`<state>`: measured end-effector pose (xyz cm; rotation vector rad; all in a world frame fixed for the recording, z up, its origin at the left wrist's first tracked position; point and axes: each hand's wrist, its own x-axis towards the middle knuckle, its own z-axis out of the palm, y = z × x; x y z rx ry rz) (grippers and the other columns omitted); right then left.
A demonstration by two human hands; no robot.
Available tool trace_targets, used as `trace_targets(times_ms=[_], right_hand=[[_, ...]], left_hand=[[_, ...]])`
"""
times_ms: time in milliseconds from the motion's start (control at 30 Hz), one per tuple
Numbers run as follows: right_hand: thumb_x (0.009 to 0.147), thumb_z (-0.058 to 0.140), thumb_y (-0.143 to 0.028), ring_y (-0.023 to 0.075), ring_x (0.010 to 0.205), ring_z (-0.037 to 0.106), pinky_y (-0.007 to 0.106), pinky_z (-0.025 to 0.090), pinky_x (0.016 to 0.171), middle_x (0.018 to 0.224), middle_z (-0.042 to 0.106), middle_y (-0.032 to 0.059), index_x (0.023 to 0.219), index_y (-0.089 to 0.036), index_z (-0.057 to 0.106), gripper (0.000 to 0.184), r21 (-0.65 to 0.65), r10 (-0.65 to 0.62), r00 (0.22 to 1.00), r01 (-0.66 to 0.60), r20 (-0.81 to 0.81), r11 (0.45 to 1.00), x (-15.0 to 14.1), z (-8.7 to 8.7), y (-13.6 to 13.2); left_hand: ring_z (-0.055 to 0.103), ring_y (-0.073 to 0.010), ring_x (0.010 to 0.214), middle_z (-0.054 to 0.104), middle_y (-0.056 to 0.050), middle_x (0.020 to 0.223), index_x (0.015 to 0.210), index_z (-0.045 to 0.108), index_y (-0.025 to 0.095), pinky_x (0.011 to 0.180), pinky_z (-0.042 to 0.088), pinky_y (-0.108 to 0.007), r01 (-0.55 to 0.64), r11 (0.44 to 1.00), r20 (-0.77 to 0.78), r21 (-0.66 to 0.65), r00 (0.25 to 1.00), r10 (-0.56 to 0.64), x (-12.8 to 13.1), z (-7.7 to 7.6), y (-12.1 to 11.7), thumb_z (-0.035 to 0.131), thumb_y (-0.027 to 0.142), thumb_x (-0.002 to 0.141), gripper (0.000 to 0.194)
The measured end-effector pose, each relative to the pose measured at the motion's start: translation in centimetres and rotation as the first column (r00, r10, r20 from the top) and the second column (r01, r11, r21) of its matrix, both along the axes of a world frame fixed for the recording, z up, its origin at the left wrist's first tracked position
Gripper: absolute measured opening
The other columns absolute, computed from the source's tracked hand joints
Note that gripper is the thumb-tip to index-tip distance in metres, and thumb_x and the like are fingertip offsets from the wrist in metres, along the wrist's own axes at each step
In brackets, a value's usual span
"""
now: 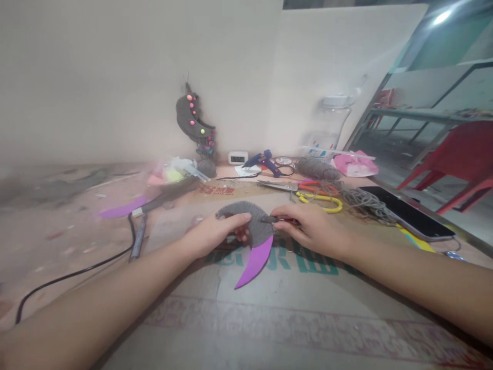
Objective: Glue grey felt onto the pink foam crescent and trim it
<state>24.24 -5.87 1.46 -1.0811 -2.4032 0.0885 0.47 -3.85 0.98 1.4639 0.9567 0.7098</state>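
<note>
A purple crescent, flat like craft foam, is wrapped in grey yarn over its upper part, while its lower tip is bare. My left hand grips the wrapped part, thumb on top and fingers underneath. At the crescent's right edge, my right hand pinches a small bundle of grey yarn between thumb and fingers. Both hands are above a printed cardboard sheet. Behind them lie scissors with red and yellow handles.
A blue glue gun, a small digital clock and grey yarn are at the back. A phone lies right. Left are another purple crescent and a black cable. A decorated grey crescent hangs on the wall.
</note>
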Motion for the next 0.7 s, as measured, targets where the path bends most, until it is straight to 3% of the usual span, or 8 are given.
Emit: trace_targets(times_ms=[200,267,367,467,567,633,700], right_hand=[[0.083,0.057,-0.038,0.0146,0.064,0.053,0.025,0.041,0.058,0.076,0.062,0.0022,0.104,-0.017,0.059,0.029,-0.194,-0.228,0.899,0.164,-0.373,0.967,-0.8,0.4,-0.1],[0.080,0.059,-0.038,0.0137,0.064,0.053,0.025,0.040,0.056,0.077,0.062,0.0016,0.096,-0.018,0.061,0.025,-0.337,-0.256,0.873,0.114,-0.414,0.935,-1.4,0.8,-0.1],[0.080,0.059,-0.038,0.0113,0.059,0.049,0.024,0.038,0.054,0.070,0.058,0.0000,0.083,-0.016,0.062,0.023,-0.560,-0.277,0.870,0.001,-0.409,0.828,-2.2,1.2,-0.1],[0.078,0.061,-0.042,0.0098,0.055,0.045,0.023,0.035,0.052,0.063,0.053,-0.0020,0.076,-0.016,0.061,0.026,-0.664,-0.304,0.865,-0.045,-0.400,0.747,-2.4,1.1,0.0],[0.078,0.062,-0.045,0.0088,0.053,0.043,0.023,0.032,0.050,0.060,0.049,-0.0034,0.074,-0.016,0.060,0.030,-0.687,-0.300,0.855,-0.086,-0.423,0.722,-2.1,0.7,0.2],[0.078,0.062,-0.046,0.0090,0.055,0.045,0.022,0.034,0.051,0.062,0.051,-0.0028,0.076,-0.016,0.060,0.031,-0.696,-0.296,0.841,-0.126,-0.453,0.707,-1.9,0.5,0.3],[0.078,0.062,-0.046,0.0097,0.058,0.048,0.022,0.036,0.053,0.066,0.054,-0.0014,0.078,-0.015,0.059,0.031,-0.710,-0.299,0.830,-0.154,-0.470,0.687,-1.8,0.5,0.5]], left_hand=[[0.056,-0.0130,0.058,0.062,-0.002,0.058,0.057,0.061,0.016,0.063,0.045,-0.025,-0.023,0.999,-0.039,0.042,0.999,0.025,0.3,0.3,-0.1,0.056,0.043,0.082,0.037],[0.056,-0.0130,0.059,0.062,-0.002,0.058,0.058,0.061,0.016,0.063,0.045,-0.025,-0.027,0.998,-0.052,0.051,0.998,0.029,0.4,0.4,-0.2,0.056,0.043,0.082,0.037],[0.057,-0.0126,0.061,0.063,-0.002,0.061,0.061,0.061,0.015,0.064,0.045,-0.024,-0.008,0.999,-0.027,0.051,1.000,0.009,0.3,0.4,-0.2,0.059,0.045,0.081,0.035],[0.058,-0.0124,0.061,0.063,-0.001,0.065,0.090,0.066,0.016,0.064,0.046,-0.025,0.037,0.998,0.044,0.047,0.998,-0.039,0.2,0.4,-0.3,0.061,0.042,0.080,0.029],[0.059,-0.0125,0.062,0.063,0.003,0.068,0.136,0.041,0.024,0.064,0.047,-0.026,0.082,0.995,0.097,0.061,0.991,-0.087,0.0,0.8,-0.7,0.062,0.028,0.078,0.062],[0.059,-0.0126,0.065,0.063,0.003,0.069,0.142,0.032,0.027,0.065,0.047,-0.026,0.105,0.991,0.094,0.084,0.989,-0.113,-0.1,1.0,-1.0,0.061,0.022,0.078,0.071],[0.060,-0.0128,0.067,0.063,0.002,0.072,0.136,0.039,0.026,0.067,0.048,-0.026,0.119,0.985,0.063,0.122,0.990,-0.128,-0.1,1.1,-1.1,0.059,0.021,0.079,0.061]])
